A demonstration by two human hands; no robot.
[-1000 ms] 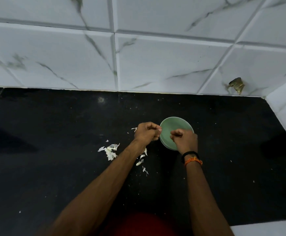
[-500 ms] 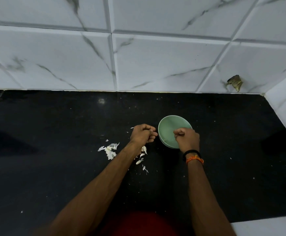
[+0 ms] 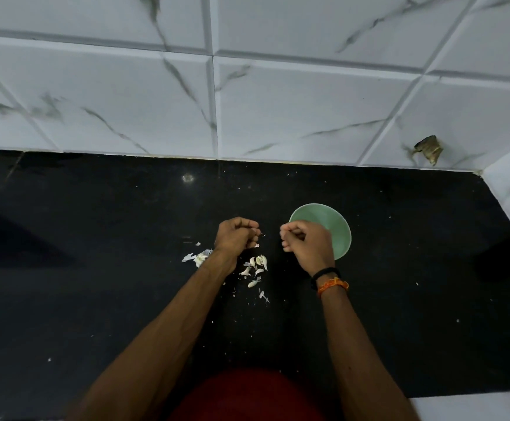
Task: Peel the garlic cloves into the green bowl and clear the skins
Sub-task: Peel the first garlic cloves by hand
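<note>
Two bare forearms are seen, no sleeves worn on either. The left hand is left unadorned: no ring, no band at its wrist. On the wrist of the right hand two bands are worn side by side: a thin black band nearer the hand, and an orange braided thread just behind it, slightly frayed. At 6 o'clock a red garment is glimpsed, blurred.
</note>
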